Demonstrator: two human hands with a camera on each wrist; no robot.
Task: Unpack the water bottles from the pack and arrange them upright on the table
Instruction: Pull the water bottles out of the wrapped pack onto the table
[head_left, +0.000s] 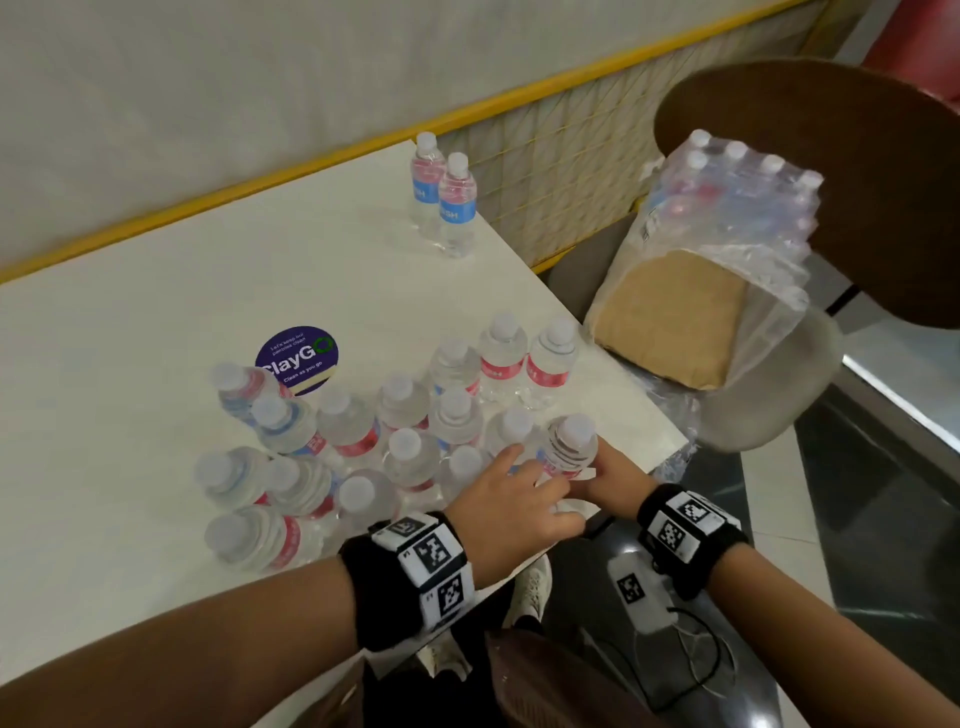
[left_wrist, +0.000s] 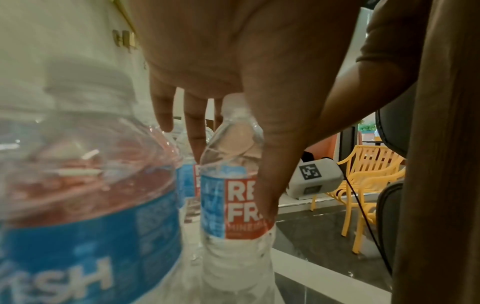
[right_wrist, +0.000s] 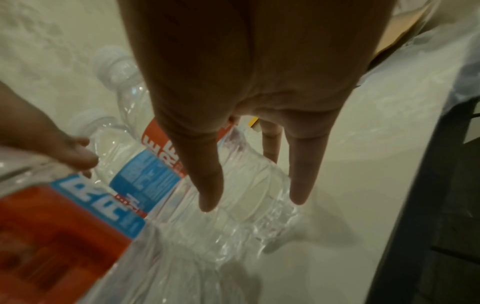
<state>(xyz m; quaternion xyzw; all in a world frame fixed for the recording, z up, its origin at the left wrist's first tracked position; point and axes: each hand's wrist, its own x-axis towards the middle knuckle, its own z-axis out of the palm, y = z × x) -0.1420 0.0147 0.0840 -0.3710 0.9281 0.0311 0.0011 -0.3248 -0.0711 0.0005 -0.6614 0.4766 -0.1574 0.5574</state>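
A clear water bottle (head_left: 571, 441) with a red and blue label stands near the front right corner of the white table (head_left: 156, 312). My left hand (head_left: 540, 486) holds it: the thumb (left_wrist: 265, 185) lies down the label of the bottle (left_wrist: 215, 205) and a finger shows behind it through the water. My right hand (head_left: 610, 475) is at the bottle's right side, its straight fingers (right_wrist: 207, 174) straddling the lower body of the bottle (right_wrist: 249, 185). Several more bottles (head_left: 363, 441) stand upright in a cluster to the left. The shrink-wrapped pack (head_left: 727, 208) sits to the right.
The pack rests on a cardboard sheet (head_left: 670, 317) on a chair (head_left: 779, 405) beside the table's right edge. Two bottles (head_left: 447, 197) stand at the far edge by a yellow-framed partition. A round sticker (head_left: 297, 358) marks the tabletop. A white tagged box (head_left: 636, 587) lies on the floor.
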